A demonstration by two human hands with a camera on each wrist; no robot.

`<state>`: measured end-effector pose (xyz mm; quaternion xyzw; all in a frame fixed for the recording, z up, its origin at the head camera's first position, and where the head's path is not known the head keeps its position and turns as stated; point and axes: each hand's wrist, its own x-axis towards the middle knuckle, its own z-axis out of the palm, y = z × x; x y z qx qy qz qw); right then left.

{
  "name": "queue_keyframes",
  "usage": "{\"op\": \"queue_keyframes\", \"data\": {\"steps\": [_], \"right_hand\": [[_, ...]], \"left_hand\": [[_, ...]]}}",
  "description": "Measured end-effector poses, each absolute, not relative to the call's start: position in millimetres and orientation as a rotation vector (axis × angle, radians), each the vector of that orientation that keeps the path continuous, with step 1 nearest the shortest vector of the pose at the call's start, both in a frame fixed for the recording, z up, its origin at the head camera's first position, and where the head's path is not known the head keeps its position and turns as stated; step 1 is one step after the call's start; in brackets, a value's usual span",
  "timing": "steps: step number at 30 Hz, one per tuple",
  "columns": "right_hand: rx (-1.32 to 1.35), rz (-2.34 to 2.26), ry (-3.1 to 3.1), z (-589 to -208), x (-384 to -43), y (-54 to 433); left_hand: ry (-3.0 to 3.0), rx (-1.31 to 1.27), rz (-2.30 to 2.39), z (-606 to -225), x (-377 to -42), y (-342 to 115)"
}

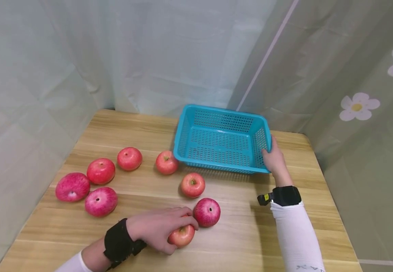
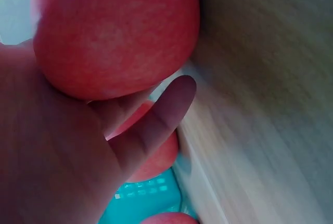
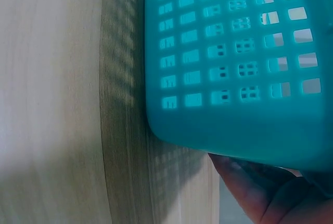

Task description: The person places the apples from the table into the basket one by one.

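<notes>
In the head view my left hand (image 1: 162,227) curls over a red apple (image 1: 183,238) at the table's front. The left wrist view shows this apple (image 2: 117,31) large against the palm, close to the wood. Just right of the fingertips sits a darker pink-red fruit (image 1: 207,212), with another apple (image 1: 193,185) behind it. My right hand (image 1: 275,160) grips the right end of a blue plastic basket (image 1: 218,164), thumb over the rim. From the right wrist, the basket's slotted end wall (image 3: 234,125) fills much of the view. Nothing lies inside the basket.
One apple (image 1: 167,163) stands by the basket's front left corner. Farther left are two red apples (image 1: 130,158) and two pink-red fruits (image 1: 101,201) in a loose group on the wooden table (image 1: 142,132). Hanging sheets (image 1: 183,56) close off the back and sides.
</notes>
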<state>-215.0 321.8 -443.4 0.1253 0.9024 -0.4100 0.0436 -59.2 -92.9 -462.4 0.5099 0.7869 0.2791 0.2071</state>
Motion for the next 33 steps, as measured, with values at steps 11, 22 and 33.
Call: {"op": "queue_keyframes", "data": {"steps": [11, 22, 33], "right_hand": [[0.394, -1.272, 2.76, -446, -215, 325], [0.38, -1.287, 2.767, -446, -215, 323], [0.378, -1.356, 2.749, -448, -217, 322]], "left_hand": [[2.214, 1.39, 0.822, -468, -62, -89], [2.157, 1.4, 0.868, -459, -70, -94], [2.139, 1.465, 0.919, -419, -109, -81]]}}
